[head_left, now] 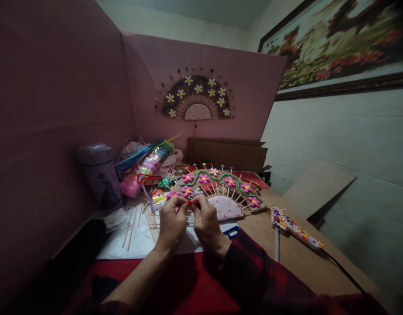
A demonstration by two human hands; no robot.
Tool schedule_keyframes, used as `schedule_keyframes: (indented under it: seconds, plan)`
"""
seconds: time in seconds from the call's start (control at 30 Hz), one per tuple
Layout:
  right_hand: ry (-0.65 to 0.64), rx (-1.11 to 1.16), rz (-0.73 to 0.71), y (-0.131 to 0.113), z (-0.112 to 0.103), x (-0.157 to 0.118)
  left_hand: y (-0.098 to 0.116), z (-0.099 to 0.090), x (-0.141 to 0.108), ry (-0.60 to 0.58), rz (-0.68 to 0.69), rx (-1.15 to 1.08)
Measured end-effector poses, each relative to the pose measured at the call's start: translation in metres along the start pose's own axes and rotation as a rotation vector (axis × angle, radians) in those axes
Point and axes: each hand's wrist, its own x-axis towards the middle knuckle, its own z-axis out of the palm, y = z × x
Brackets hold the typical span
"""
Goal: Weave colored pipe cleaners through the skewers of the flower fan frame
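Note:
Both hands meet at the middle of the table, fingertips nearly touching. My left hand point(173, 221) and my right hand point(206, 220) are pinched around a small red piece point(189, 202) between them. Just behind them lies a fan-shaped craft point(217, 177) of brown cord and sticks, with pink flowers, a green wavy strip and small coloured tips along its outer edge. Its pale half-round base with red dots point(226, 208) shows to the right of my right hand. The fingers partly hide the craft's left side.
Wooden sticks point(131, 227) lie on a white sheet point(109, 249). A purple tumbler point(101, 175) and bagged coloured clay point(151, 164) stand at left. A flowered glue gun point(296, 227) with a cord is at right. Another fan point(198, 89) hangs on the pink panel behind.

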Motion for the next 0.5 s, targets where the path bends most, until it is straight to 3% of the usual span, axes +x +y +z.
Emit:
schedule_keyframes:
  seconds: [0.17,0.37,0.5]
  plan:
    - [-0.095,-0.057,-0.087,0.008,-0.006,0.009,0.0,-0.005,0.004,-0.076,0.021,-0.019]
    - [-0.184,-0.029,-0.113,0.009,-0.015,0.015,-0.004,-0.01,0.011,-0.126,-0.144,-0.077]
    - [-0.249,-0.089,-0.168,0.01,-0.018,0.018,-0.003,-0.014,0.012,-0.155,0.032,0.131]
